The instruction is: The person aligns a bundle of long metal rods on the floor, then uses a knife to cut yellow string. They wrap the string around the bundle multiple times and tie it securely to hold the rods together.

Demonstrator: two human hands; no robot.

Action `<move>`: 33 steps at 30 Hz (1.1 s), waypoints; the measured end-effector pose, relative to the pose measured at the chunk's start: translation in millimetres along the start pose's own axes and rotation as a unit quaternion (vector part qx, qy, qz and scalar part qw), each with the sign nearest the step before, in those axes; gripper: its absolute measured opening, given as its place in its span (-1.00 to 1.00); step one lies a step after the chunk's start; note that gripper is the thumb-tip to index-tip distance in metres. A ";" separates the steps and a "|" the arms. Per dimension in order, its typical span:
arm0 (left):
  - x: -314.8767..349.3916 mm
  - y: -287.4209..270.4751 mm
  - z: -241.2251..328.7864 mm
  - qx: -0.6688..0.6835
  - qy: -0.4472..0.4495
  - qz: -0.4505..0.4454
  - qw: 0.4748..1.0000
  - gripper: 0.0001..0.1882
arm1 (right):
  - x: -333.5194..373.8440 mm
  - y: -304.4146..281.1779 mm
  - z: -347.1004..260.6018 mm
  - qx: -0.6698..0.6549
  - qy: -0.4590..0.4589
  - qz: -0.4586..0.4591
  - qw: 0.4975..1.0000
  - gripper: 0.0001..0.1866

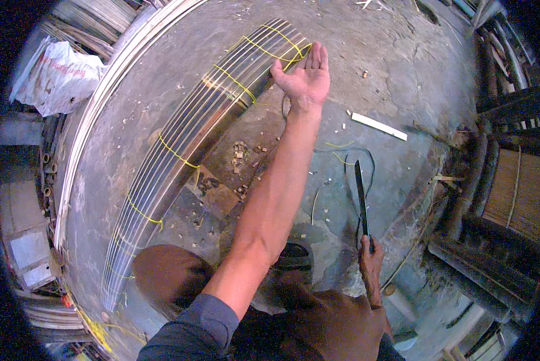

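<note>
The slat frame (189, 129), bound by yellow ties (235, 80), is laid on the floor (408, 66) from 12 round to 8 o'clock. Near 12, the left hand (306, 78) is held palm up beside it, thumb spread; whether contact is made cannot be told. At 4, the knife (361, 189) is gripped by the right hand (372, 265), blade pointed toward 12.

A rough workshop: offcuts (240, 154) litter the floor (405, 60), pale strips (86, 123) curve at ten o'clock, dark timbers (471, 275) lie at four o'clock.
</note>
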State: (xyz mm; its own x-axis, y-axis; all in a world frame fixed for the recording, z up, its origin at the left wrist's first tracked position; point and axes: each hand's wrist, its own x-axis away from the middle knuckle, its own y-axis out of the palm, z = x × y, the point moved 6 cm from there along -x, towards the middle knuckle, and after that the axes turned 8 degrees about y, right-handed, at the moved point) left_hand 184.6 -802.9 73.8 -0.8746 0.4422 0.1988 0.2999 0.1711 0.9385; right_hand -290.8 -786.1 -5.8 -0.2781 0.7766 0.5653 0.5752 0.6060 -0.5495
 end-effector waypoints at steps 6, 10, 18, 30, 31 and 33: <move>-1.2 23.1 -6.6 0.050 0.068 0.087 0.993 -0.14 | 10.2 2.1 -8.0 0.022 0.002 0.003 1.000 -0.57; -6.8 21.3 -4.8 0.059 0.098 0.141 0.983 -0.37 | 12.2 2.8 -3.0 -0.008 0.022 -0.007 1.000 -0.59; -31.8 -8.6 -2.5 -0.043 0.085 0.197 0.976 -0.76 | 12.0 2.3 13.0 0.003 0.055 0.019 0.998 -0.62; -30.4 -62.9 23.9 -0.401 0.019 0.123 0.907 -0.88 | 11.4 12.7 2.9 -0.031 0.074 -0.010 0.997 -0.61; -24.3 -61.2 25.2 -0.434 0.035 0.125 0.891 -0.87 | 11.1 12.2 1.9 -0.026 0.072 -0.010 0.997 -0.60; -16.3 -58.0 29.0 -0.498 0.067 0.128 0.855 -0.83 | 10.5 11.6 0.5 -0.015 0.067 -0.010 0.998 -0.60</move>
State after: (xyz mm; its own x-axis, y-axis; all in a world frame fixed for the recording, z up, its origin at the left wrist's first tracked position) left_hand 192.5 -794.5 7.9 -0.8844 0.2369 0.4022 0.0735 -0.7802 0.6212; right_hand -287.4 -770.8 -6.5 -0.1857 0.7325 0.6549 0.5938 0.6147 -0.5191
